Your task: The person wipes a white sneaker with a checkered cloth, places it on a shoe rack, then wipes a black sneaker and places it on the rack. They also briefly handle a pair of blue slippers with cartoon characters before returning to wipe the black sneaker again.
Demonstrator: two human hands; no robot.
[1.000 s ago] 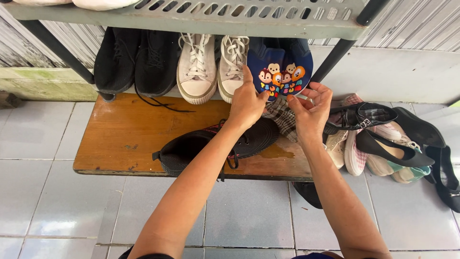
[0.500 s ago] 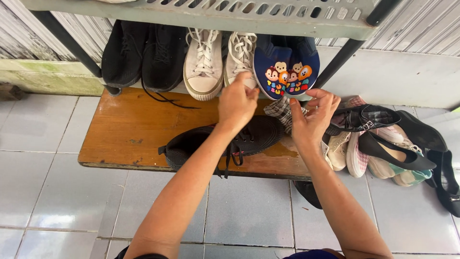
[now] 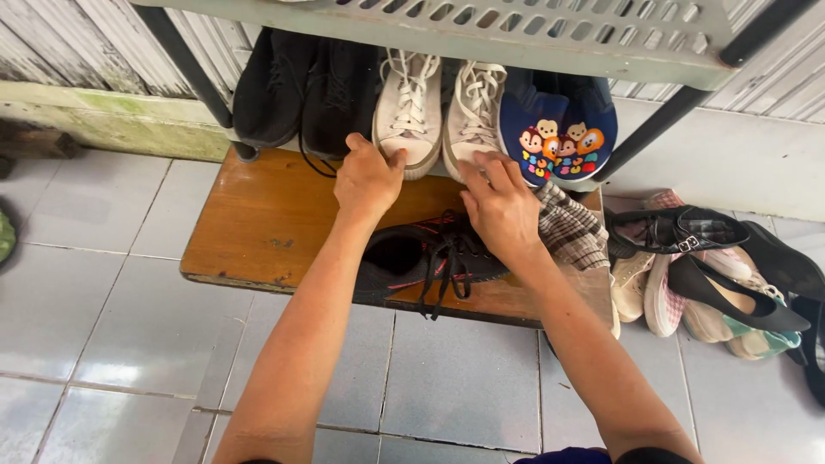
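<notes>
My left hand (image 3: pixel 368 179) reaches to the toe of the left white lace-up sneaker (image 3: pixel 406 110) on the rack's lower level, fingertips touching its sole edge. My right hand (image 3: pixel 498 206) rests with spread fingers at the toe of the right white sneaker (image 3: pixel 474 112). Whether either hand grips its shoe is unclear. A black sneaker with loose laces (image 3: pixel 421 255) lies on its side on the wooden board (image 3: pixel 258 223), below both hands. Blue slippers with cartoon faces (image 3: pixel 559 133) stand right of the white pair.
Two black shoes (image 3: pixel 301 90) stand left of the white pair. A checked cloth shoe (image 3: pixel 571 230) lies by my right wrist. A heap of flats, sandals and pink checked shoes (image 3: pixel 713 275) fills the tiled floor at right. The grey slotted shelf (image 3: pixel 516 26) overhangs above.
Both hands moved left from the blue slippers to the white sneakers. The camera view shifted, so the rack sits further right in the frame.
</notes>
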